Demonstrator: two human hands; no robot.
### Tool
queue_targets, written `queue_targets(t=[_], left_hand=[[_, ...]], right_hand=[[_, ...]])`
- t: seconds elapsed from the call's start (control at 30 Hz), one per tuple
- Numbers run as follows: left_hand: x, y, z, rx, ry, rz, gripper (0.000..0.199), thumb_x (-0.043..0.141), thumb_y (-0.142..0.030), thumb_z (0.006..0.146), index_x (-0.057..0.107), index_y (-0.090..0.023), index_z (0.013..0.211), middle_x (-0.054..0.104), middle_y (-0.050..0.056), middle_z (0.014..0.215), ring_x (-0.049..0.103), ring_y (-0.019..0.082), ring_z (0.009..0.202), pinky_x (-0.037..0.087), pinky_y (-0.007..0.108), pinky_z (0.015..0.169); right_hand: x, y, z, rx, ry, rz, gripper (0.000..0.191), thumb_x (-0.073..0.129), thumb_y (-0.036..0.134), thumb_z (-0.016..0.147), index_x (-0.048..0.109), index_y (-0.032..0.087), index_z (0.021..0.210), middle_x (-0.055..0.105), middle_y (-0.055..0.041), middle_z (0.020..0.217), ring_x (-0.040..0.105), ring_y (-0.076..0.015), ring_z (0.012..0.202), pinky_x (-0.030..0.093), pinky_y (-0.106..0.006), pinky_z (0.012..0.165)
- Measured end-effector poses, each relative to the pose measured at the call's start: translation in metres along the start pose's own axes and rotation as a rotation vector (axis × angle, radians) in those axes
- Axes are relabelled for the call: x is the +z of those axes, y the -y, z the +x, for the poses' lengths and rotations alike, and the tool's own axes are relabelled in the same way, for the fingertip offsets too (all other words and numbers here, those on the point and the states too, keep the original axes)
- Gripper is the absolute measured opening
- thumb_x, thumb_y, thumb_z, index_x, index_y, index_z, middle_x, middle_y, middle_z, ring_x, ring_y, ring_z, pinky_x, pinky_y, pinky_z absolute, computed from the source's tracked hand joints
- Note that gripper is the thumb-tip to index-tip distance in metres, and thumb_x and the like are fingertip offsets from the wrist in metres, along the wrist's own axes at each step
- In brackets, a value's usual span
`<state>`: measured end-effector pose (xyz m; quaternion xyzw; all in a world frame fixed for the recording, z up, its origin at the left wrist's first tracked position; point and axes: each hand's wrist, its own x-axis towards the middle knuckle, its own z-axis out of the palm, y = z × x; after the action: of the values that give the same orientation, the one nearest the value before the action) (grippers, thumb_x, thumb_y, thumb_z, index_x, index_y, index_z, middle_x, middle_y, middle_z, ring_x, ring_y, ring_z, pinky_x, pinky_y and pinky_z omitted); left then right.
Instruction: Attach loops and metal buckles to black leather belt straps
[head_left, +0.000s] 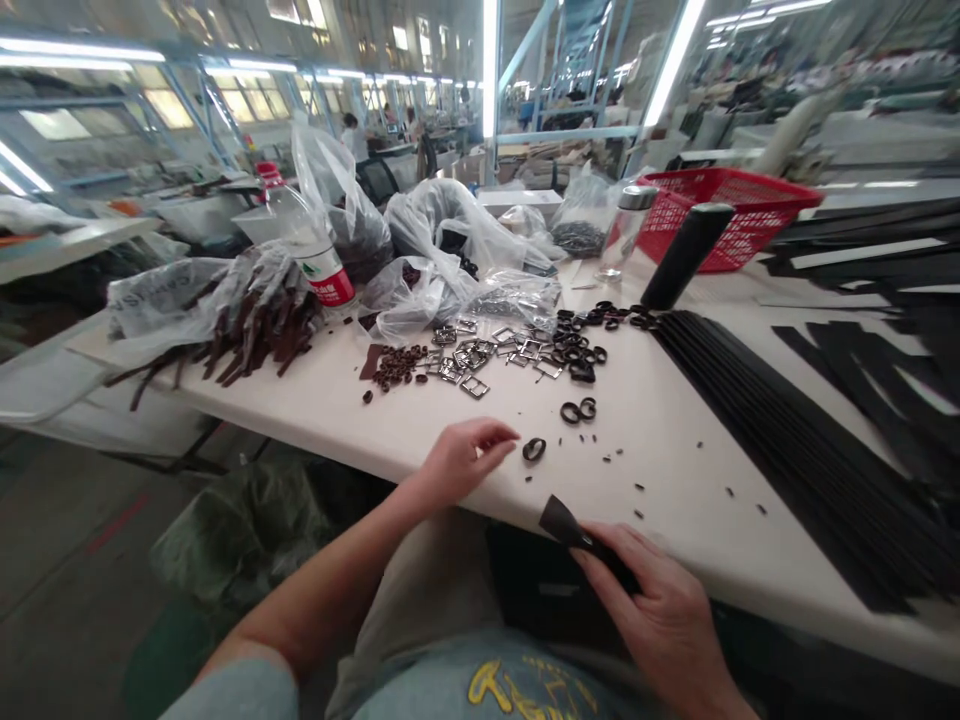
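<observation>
My right hand [664,590] grips a black leather belt strap [561,520] just off the table's front edge; its flat end sticks out past my fingertips. My left hand [466,458] hovers at the edge with thumb and fingers a little apart and nothing between them. Right beside those fingertips a small black belt loop [534,450] rests on the table. Two more black loops [579,411] lie slightly farther back. Behind them is a heap of black loops [581,355], and to its left a spread of silver belt buckles [474,355].
Small brown loops [397,367] are piled left of the buckles. Brown straps [262,315] lie at the left. Plastic bags [442,220], a bottle [322,265], a glass jar [622,235], a black cylinder [686,257] and a red basket [739,200] line the back. Black straps [772,450] cover the right side.
</observation>
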<state>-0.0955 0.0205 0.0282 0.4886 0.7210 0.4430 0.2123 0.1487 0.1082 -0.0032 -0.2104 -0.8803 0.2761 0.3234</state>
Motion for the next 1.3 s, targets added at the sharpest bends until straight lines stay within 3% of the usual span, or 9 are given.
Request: queue_targets(t=[0.07, 0.17, 0.33, 0.57, 0.7, 0.97, 1.13, 1.3], left_hand=[[-0.022, 0.010, 0.024, 0.011, -0.083, 0.333, 0.019, 0.058, -0.027, 0.091, 0.074, -0.018, 0.096, 0.074, 0.006, 0.093, 0.065, 0.016, 0.080, 0.050, 0.028, 0.079], [-0.042, 0.021, 0.056, -0.100, -0.091, 0.655, 0.022, 0.057, -0.029, 0.092, 0.077, -0.018, 0.094, 0.075, 0.008, 0.098, 0.067, 0.020, 0.088, 0.049, 0.030, 0.085], [-0.046, 0.030, 0.091, -0.194, -0.007, 0.757, 0.020, 0.068, -0.034, 0.083, 0.080, -0.019, 0.089, 0.076, 0.010, 0.101, 0.068, 0.024, 0.090, 0.049, 0.032, 0.082], [-0.056, 0.025, 0.111, -0.291, 0.145, 0.796, 0.013, 0.071, -0.029, 0.071, 0.080, -0.023, 0.077, 0.077, 0.005, 0.076, 0.068, 0.022, 0.077, 0.046, 0.027, 0.068], [-0.058, 0.021, 0.110, -0.281, 0.164, 0.792, 0.007, 0.071, -0.025, 0.066, 0.077, -0.021, 0.066, 0.072, 0.005, 0.064, 0.065, 0.021, 0.069, 0.043, 0.027, 0.064], [-0.061, 0.023, 0.092, -0.132, -0.026, 0.602, 0.010, 0.064, -0.018, 0.071, 0.073, -0.018, 0.074, 0.072, 0.004, 0.069, 0.062, 0.018, 0.068, 0.045, 0.028, 0.070], [-0.063, 0.035, 0.082, -0.092, -0.045, 0.299, 0.016, 0.062, -0.030, 0.077, 0.068, -0.016, 0.071, 0.069, 0.002, 0.062, 0.061, 0.014, 0.058, 0.048, 0.025, 0.060], [-0.056, 0.031, 0.070, -0.076, -0.044, 0.033, 0.033, 0.068, -0.049, 0.076, 0.065, -0.016, 0.073, 0.073, 0.005, 0.071, 0.067, 0.015, 0.065, 0.056, 0.028, 0.066]], right_hand=[[0.000, -0.002, -0.002, -0.011, -0.012, -0.020, 0.015, 0.063, 0.033, 0.093, 0.069, 0.026, 0.104, 0.077, -0.0007, 0.093, 0.074, -0.0186, 0.082, 0.057, -0.027, 0.076], [0.003, -0.004, -0.005, -0.013, -0.018, -0.031, 0.016, 0.063, 0.032, 0.093, 0.069, 0.027, 0.107, 0.078, -0.0002, 0.095, 0.075, -0.0184, 0.084, 0.058, -0.027, 0.077], [0.005, -0.003, -0.006, -0.011, -0.026, -0.030, 0.018, 0.064, 0.034, 0.092, 0.068, 0.026, 0.108, 0.078, -0.0005, 0.097, 0.075, -0.0185, 0.085, 0.059, -0.027, 0.077], [0.001, -0.007, -0.010, 0.047, 0.002, -0.012, 0.022, 0.065, 0.036, 0.090, 0.070, 0.025, 0.108, 0.078, -0.0027, 0.099, 0.075, -0.0210, 0.087, 0.061, -0.030, 0.078], [-0.001, -0.008, -0.011, 0.067, -0.004, -0.005, 0.023, 0.065, 0.038, 0.090, 0.070, 0.025, 0.107, 0.078, -0.0045, 0.099, 0.076, -0.0231, 0.087, 0.061, -0.033, 0.078], [-0.002, -0.009, -0.005, 0.166, -0.033, 0.028, 0.025, 0.064, 0.040, 0.088, 0.072, 0.024, 0.104, 0.079, -0.0056, 0.099, 0.076, -0.0249, 0.087, 0.061, -0.035, 0.078], [-0.001, -0.009, -0.002, 0.226, -0.023, 0.068, 0.026, 0.065, 0.040, 0.087, 0.072, 0.024, 0.105, 0.079, -0.0055, 0.101, 0.075, -0.0251, 0.090, 0.061, -0.036, 0.080], [-0.003, -0.005, 0.008, 0.255, 0.000, 0.101, 0.025, 0.064, 0.038, 0.087, 0.072, 0.023, 0.106, 0.078, -0.0058, 0.103, 0.074, -0.0246, 0.093, 0.059, -0.036, 0.082]])
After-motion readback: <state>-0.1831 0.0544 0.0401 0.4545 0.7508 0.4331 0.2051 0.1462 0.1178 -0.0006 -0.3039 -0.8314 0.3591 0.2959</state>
